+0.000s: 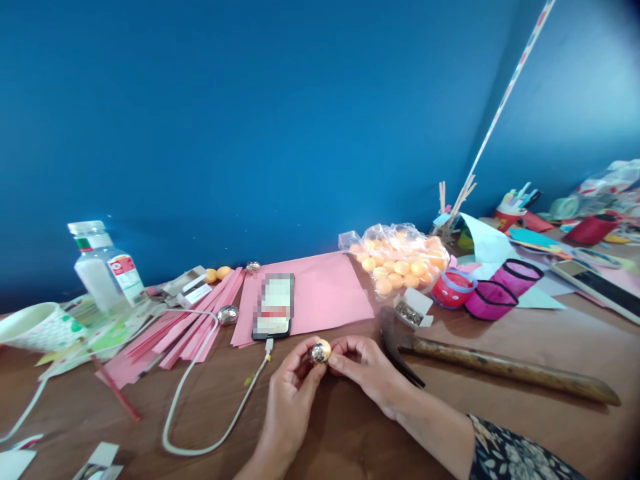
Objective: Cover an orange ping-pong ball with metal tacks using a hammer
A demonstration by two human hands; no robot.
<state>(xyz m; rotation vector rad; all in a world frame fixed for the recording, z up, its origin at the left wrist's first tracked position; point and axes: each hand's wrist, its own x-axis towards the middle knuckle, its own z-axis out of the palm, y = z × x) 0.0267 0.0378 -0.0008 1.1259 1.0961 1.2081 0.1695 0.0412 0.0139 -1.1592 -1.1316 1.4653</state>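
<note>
A small shiny silver-and-gold ball [320, 351] is held up above the brown table in front of me. My left hand [294, 387] is closed on it from the left, with thumb and fingers curled around its side. From the right, my right hand [367, 370] pinches at the ball's edge with thumb and index finger. Whether anything else sits between those fingertips, I cannot tell. Just beyond my hands lies a phone [274, 307] on a pink sheet [330, 293], plugged into a white cable [173, 407]. A hammer [500, 363] with a wooden handle lies right of my right hand.
A clear bag of orange balls [400, 263] stands against the blue wall. By it are a small open box [414, 308] and pink mesh cups [493, 300]. Leftward lie pink paper strips [200, 327], a silver ball [228, 315], a bottle [107, 267] and a patterned cup [40, 327].
</note>
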